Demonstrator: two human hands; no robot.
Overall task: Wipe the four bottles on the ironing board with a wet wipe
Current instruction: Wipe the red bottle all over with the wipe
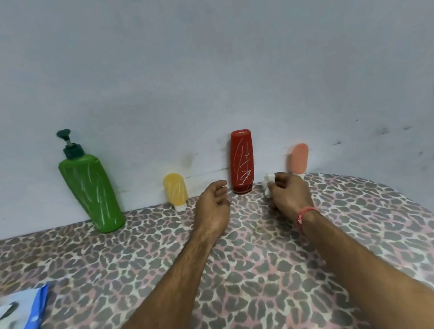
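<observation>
Bottles stand in a row along the far edge of an ironing board (248, 280) covered in leopard-print fabric, against a pale grey wall (200, 59). From left to right they are a tall green pump bottle (91, 195) leaning rightward at its base, a small yellow bottle (176, 192) resting on its white cap, a red bottle (241, 162) standing on its cap, and a small peach bottle (299, 158) also cap down. White scribble marks show on the green, yellow and red bottles.

Both of the person's forearms reach forward from the bottom of the view. The left hand (213, 207) hovers just left of the red bottle's base, fingers loosely curled and holding nothing, fingertips near the bottle but apart from it. The right hand (289, 193) sits just right of the red bottle, in front of the peach bottle, with its fingers pinching a crumpled white wet wipe (268, 184). The wipe lies between the red and peach bottles, close to the red bottle's lower right side; contact with it cannot be told. A red thread bracelet (306, 212) circles the right wrist.

At the near left corner of the board lies a blue and white wipes packet (16, 324), well apart from both hands.
</observation>
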